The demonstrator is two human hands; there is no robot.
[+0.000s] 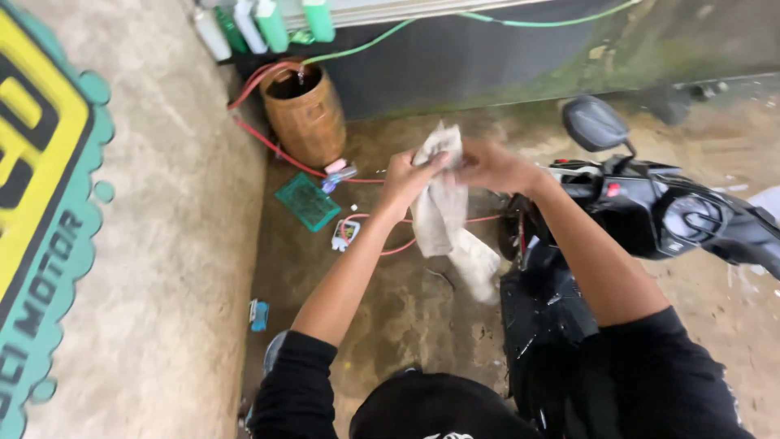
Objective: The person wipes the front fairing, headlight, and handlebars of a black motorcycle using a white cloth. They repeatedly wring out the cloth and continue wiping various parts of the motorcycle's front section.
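A pale cloth (443,213) is held up at the centre of the frame, its loose end hanging toward the wet concrete floor (406,317). Its upper part is clamped by the fingers of the left hand (404,180). The right hand (491,167) is blurred, but its fingers appear to be closed on the cloth's top as well. A black scooter (650,215) is seen at the right, a brown barrel (305,114) at the upper left.
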